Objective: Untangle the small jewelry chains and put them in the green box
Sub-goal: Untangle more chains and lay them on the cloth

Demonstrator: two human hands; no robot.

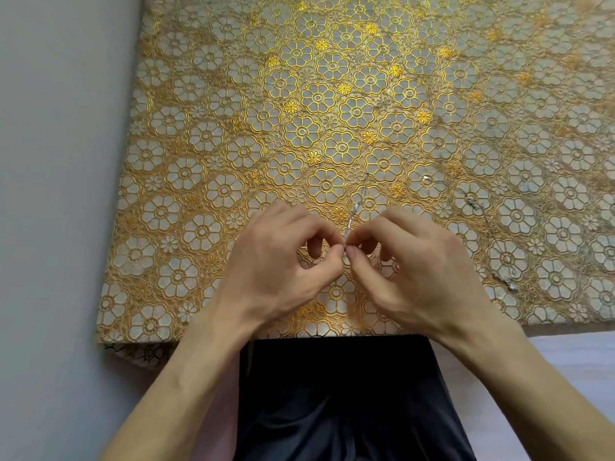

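- We sit at a table with a gold flower cloth (233,94) on it. A plain grey wall (50,161) is on the left.
- Our left hand (276,261) pinches a thin silver chain (354,211) between thumb and first finger. The other fingers are curled in.
- Our right hand (409,261) pinches it the same way. The two pinches nearly touch, close to the near edge of the cloth.
- From the pinch, the chain runs away from us and lies flat on the cloth.
- We think we are picking at a knot here, but it is too small for us to see.
- To do this well, we should hold softly and wiggle the knot loose. A hard tug could make it tighter or snap the thin links.
- It should help to keep the loose end flat on the cloth, so it does not loop up again.
- A second chain (489,227) lies on the cloth to the right, well apart from our hands. It has a small shiny bit at its near end.
- We cannot tell if that one has knots or is free.
- The green box is not in view, so we see no chain in it yet.
- Dark clothes (332,394) show below the table edge.
- We can read no words, brands or labels anywhere.
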